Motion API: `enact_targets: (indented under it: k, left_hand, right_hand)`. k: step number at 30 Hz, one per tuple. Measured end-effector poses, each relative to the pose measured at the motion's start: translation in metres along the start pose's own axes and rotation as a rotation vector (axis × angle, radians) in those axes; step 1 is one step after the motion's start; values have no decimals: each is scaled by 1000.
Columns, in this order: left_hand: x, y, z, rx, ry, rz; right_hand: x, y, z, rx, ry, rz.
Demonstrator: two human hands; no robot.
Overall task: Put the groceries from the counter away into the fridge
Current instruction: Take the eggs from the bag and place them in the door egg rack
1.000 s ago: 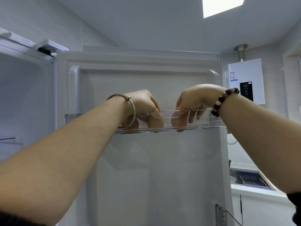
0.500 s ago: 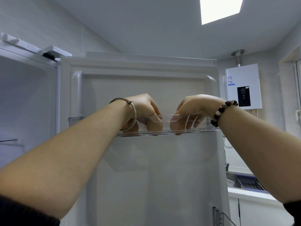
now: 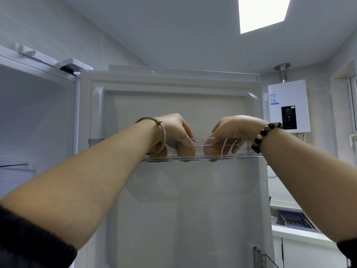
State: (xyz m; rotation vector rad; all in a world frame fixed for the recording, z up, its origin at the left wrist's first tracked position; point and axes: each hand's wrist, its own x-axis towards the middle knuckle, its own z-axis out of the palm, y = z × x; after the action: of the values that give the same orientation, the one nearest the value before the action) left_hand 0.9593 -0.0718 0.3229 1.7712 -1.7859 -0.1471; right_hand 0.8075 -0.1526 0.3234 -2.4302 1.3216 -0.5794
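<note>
You are standing close to the open fridge door point(image 3: 183, 200), looking up at it, and reaching both arms to the clear door bin point(image 3: 199, 144) at its top. Your left hand point(image 3: 173, 128), with a metal bangle point(image 3: 164, 136) on the wrist, is hanging over the bin's front wall. Its fingers point(image 3: 186, 149) are curling down inside the bin and showing through the clear plastic. Your right hand point(image 3: 229, 128), with a bead bracelet point(image 3: 260, 136) on the wrist, is doing the same just beside it. Its fingers point(image 3: 210, 149) are bending down and reaching to the bin floor. The two hands are sitting near each other without touching, in the middle and right part of the bin. The plastic is blurring the fingertips, so I cannot tell whether they are pinching a grocery item, gripping the wall or only resting. I cannot tell either whether any grocery item is lying in the bin. The fridge's inside point(image 3: 34, 122) is showing at the left. A white water heater point(image 3: 287, 107) is hanging on the wall to the right, above a counter point(image 3: 301, 233) carrying a rack point(image 3: 295, 219)
</note>
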Motion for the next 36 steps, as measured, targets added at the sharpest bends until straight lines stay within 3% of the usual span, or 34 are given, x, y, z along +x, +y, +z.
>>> enact_targets:
  k: [5,8,13,19,23,29,36]
  left_hand:
    - [-1,-1,1,20,30,13]
    - [0,1,2,172,135,96]
    - [-9,3,8,606,523,323]
    - [-13,-9,23,739,777,461]
    - [-21,-14,29,871,746,425]
    - [-33,-18,41,857,814,474]
    - [-40,-8,71,792,826,547]
  right_hand:
    - [-2,0,1,3,23,7]
    - [-4,-1,2,4,68,-6]
    - [-1,3,8,-11,427,-120]
    - [-7,15,20,-85,818,-378]
    - [-13,25,30,-215,957,-458]
    - [-30,31,45,-479,1039,-402]
    - [-63,55,59,-576,1050,-261]
